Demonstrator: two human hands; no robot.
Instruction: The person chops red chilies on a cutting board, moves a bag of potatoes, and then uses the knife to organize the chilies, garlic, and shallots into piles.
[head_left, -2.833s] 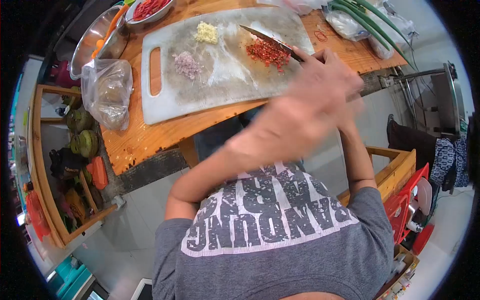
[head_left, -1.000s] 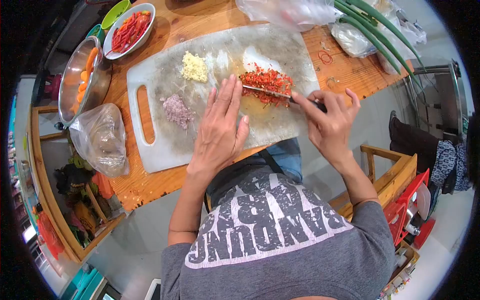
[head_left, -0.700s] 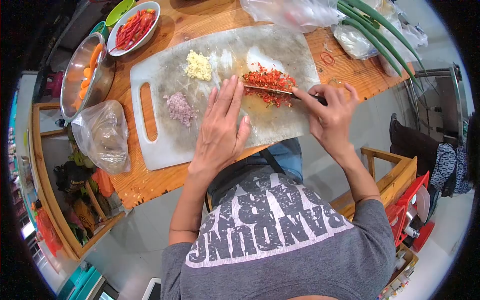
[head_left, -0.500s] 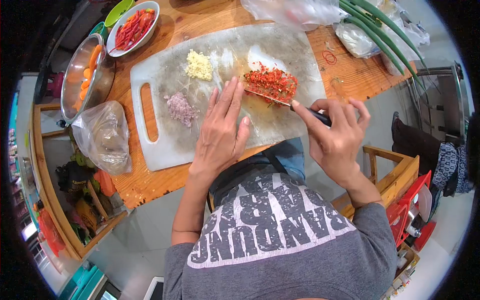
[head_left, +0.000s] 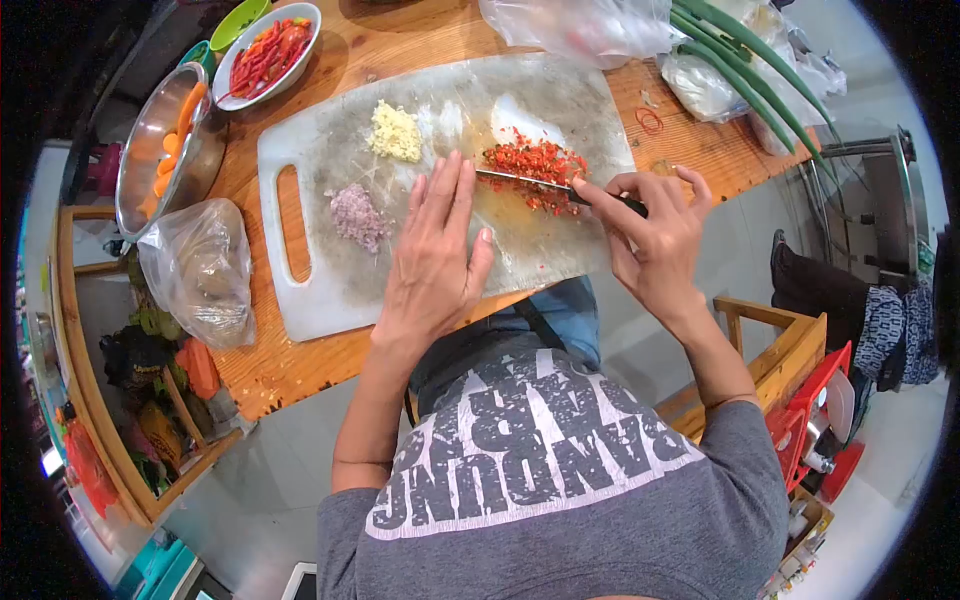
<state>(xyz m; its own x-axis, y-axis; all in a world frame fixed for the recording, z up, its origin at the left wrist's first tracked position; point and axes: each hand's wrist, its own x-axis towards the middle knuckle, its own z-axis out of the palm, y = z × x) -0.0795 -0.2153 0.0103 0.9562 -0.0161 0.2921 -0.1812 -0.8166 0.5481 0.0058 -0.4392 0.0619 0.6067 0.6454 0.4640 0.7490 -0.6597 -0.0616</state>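
My right hand [head_left: 650, 230] is closed round the black handle of a knife [head_left: 530, 181], whose blade lies across a heap of chopped red chili [head_left: 530, 158]. The blade's tip reaches the fingertips of my left hand [head_left: 432, 250]. That hand is stretched out with its fingers straight, palm down over the white cutting board [head_left: 350, 295]. To its left on the board sit a pile of minced shallot [head_left: 358, 217] and, farther back, a pile of minced garlic [head_left: 396, 131]. The palm side of my left hand is hidden.
A steel bowl of carrots [head_left: 135, 215], a white bowl of red chilies [head_left: 305, 72] and a tied plastic bag [head_left: 200, 270] stand left of the board. Green scallions [head_left: 745, 90], plastic bags [head_left: 570, 25] and red rubber bands [head_left: 649, 121] lie at the back right of the wooden table [head_left: 290, 385].
The knife has shifted over the chili heap, its blade now lying more level across it. My right hand has moved slightly left, while my left hand stays nearly in place.
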